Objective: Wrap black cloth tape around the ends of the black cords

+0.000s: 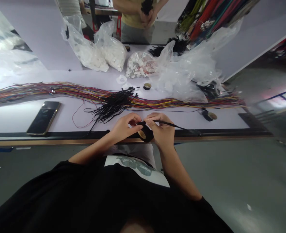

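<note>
My left hand and my right hand meet over the table's front edge. Both have their fingers pinched on a thin black cable, which runs out to the right from my right hand. A roll of black tape with a tan core hangs just below my fingers, between the two hands. Whether a strip of its tape is on the cable is too small to tell. Just beyond my left hand lies a bunch of short black cables with small connectors.
A long bundle of coloured wires crosses the table. At left lies a phone. Tape rolls rest on the table, one in the middle and one at right. Plastic bags of white parts stand behind; a person is beyond.
</note>
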A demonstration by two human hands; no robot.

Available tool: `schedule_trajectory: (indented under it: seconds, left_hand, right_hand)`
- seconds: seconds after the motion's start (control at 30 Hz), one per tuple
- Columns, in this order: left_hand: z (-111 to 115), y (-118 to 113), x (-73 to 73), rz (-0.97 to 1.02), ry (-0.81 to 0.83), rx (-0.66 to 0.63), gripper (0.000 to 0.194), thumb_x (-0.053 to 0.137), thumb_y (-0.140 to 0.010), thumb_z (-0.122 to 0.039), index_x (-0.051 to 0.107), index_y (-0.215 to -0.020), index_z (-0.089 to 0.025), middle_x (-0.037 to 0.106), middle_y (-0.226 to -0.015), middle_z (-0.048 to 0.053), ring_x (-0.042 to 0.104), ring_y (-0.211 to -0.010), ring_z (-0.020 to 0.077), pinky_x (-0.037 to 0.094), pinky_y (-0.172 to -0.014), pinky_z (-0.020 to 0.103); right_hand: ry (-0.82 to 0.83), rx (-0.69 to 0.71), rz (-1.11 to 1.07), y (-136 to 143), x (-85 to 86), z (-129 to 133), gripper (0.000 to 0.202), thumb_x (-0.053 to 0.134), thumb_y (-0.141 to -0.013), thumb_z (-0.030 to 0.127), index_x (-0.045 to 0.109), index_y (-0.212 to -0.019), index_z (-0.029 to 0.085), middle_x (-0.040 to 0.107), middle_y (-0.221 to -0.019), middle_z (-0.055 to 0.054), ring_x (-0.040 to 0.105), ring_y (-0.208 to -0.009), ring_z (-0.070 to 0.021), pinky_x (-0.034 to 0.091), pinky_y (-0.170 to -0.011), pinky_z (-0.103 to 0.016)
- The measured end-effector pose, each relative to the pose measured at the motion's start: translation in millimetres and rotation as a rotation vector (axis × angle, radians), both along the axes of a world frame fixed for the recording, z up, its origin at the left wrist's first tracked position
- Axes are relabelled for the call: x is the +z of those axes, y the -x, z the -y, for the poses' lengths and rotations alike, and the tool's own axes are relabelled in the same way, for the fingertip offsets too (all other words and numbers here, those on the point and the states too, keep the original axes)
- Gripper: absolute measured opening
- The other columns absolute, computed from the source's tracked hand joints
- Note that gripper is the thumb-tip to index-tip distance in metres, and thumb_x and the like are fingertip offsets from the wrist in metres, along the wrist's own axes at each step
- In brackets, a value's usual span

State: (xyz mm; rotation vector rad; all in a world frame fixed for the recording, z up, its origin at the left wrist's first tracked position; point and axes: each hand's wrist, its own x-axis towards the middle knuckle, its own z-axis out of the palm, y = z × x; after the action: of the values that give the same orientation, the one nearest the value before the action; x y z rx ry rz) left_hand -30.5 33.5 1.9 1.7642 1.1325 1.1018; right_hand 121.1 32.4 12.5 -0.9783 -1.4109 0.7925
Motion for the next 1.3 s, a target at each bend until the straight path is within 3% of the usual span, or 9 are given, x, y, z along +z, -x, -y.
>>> schedule_trajectory:
  seconds: [0.23, 0.5, 0.6, 0.7, 0.8, 1.0, 1.17, 1.3]
  left_hand:
    - [7.9, -0.5, 8.0, -0.255, -0.115, 0.109, 0.011, 0.056, -0.072, -0.016, 0.057, -0.082, -0.018, 0.059, -0.067, -0.003, 0.052, -0.058, 0.0097, 0.041, -0.057, 0.022]
    - [7.4, 2.2, 3.3, -0.506, -0.494, 0.218, 0.012, 0.049, -0.078, -0.015, 0.061, -0.078, -0.017, 0.064, -0.07, 0.003, 0.058, -0.068, 0.0144, 0.043, -0.066, 0.026]
    - [4.9, 5.0, -2.6, -0.531, -0.606, 0.216, 0.018, 0.046, -0.081, -0.017, 0.063, -0.077, -0.016, 0.065, -0.069, 0.004, 0.059, -0.068, 0.0154, 0.043, -0.066, 0.026]
    - [3.1, 6.5, -6.4, -0.555, -0.624, 0.2, 0.022, 0.045, -0.083, -0.021, 0.064, -0.075, -0.016, 0.066, -0.066, 0.005, 0.059, -0.065, 0.0154, 0.043, -0.063, 0.026]
    - [3.1, 5.7, -6.9, -0.57, -0.556, 0.167, 0.026, 0.044, -0.085, -0.024, 0.064, -0.071, -0.017, 0.066, -0.064, 0.005, 0.059, -0.062, 0.0154, 0.042, -0.062, 0.026]
    - [5.5, 2.6, -1.6, -0.376, -0.33, 0.131, 0.022, 0.048, -0.084, -0.024, 0.068, -0.079, -0.018, 0.071, -0.076, 0.005, 0.064, -0.072, 0.0156, 0.046, -0.07, 0.026]
    - [13.7, -2.8, 1.2, 0.096, -0.009, 0.215, 0.008, 0.062, -0.074, -0.024, 0.066, -0.074, -0.018, 0.07, -0.072, 0.002, 0.064, -0.068, 0.0138, 0.05, -0.067, 0.026]
    - [17.4, -9.1, -1.9, 0.596, 0.337, 0.195, 0.022, 0.073, -0.064, -0.029, 0.055, -0.064, -0.016, 0.062, -0.058, -0.003, 0.062, -0.058, 0.0115, 0.052, -0.062, 0.026]
  right_hand:
    - [0.035, -0.097, -0.118, 6.5, -14.6, 2.0, 0.009, 0.068, -0.07, 0.022, 0.06, -0.065, 0.022, 0.064, -0.069, 0.003, 0.06, -0.073, -0.014, 0.046, -0.073, -0.031]
    - [0.195, -0.262, -0.023, 14.3, -10.1, 9.4, 0.021, 0.067, -0.071, 0.037, 0.059, -0.065, 0.019, 0.059, -0.06, 0.005, 0.051, -0.056, -0.0099, 0.041, -0.058, -0.026]
    - [0.207, -0.223, 0.001, 15.3, -6.7, 10.1, 0.025, 0.065, -0.072, 0.04, 0.055, -0.062, 0.019, 0.057, -0.057, 0.005, 0.051, -0.053, -0.0091, 0.042, -0.056, -0.025]
    - [0.28, -0.075, -0.016, 15.4, -3.2, 11.1, 0.025, 0.063, -0.074, 0.04, 0.052, -0.067, 0.02, 0.05, -0.051, 0.008, 0.046, -0.042, -0.0068, 0.038, -0.045, -0.022]
    - [0.367, 0.037, -0.059, 15.3, -1.8, 11.6, 0.023, 0.066, -0.071, 0.039, 0.052, -0.078, 0.022, 0.051, -0.052, 0.009, 0.048, -0.039, -0.0071, 0.039, -0.04, -0.02]
    - [0.247, -0.016, -0.091, 14.1, -11.3, 9.0, 0.016, 0.066, -0.072, 0.034, 0.055, -0.073, 0.021, 0.059, -0.072, 0.004, 0.062, -0.063, -0.0117, 0.053, -0.06, -0.027]
    - [0.146, -0.088, -0.038, 16.0, -14.9, 11.4, 0.013, 0.063, -0.075, 0.028, 0.055, -0.068, 0.021, 0.064, -0.074, 0.002, 0.061, -0.068, -0.0132, 0.05, -0.065, -0.03]
    - [0.051, -0.11, 0.052, 18.3, -9.2, 15.8, 0.012, 0.062, -0.075, 0.024, 0.056, -0.065, 0.022, 0.065, -0.072, 0.002, 0.061, -0.069, -0.0139, 0.048, -0.066, -0.03]
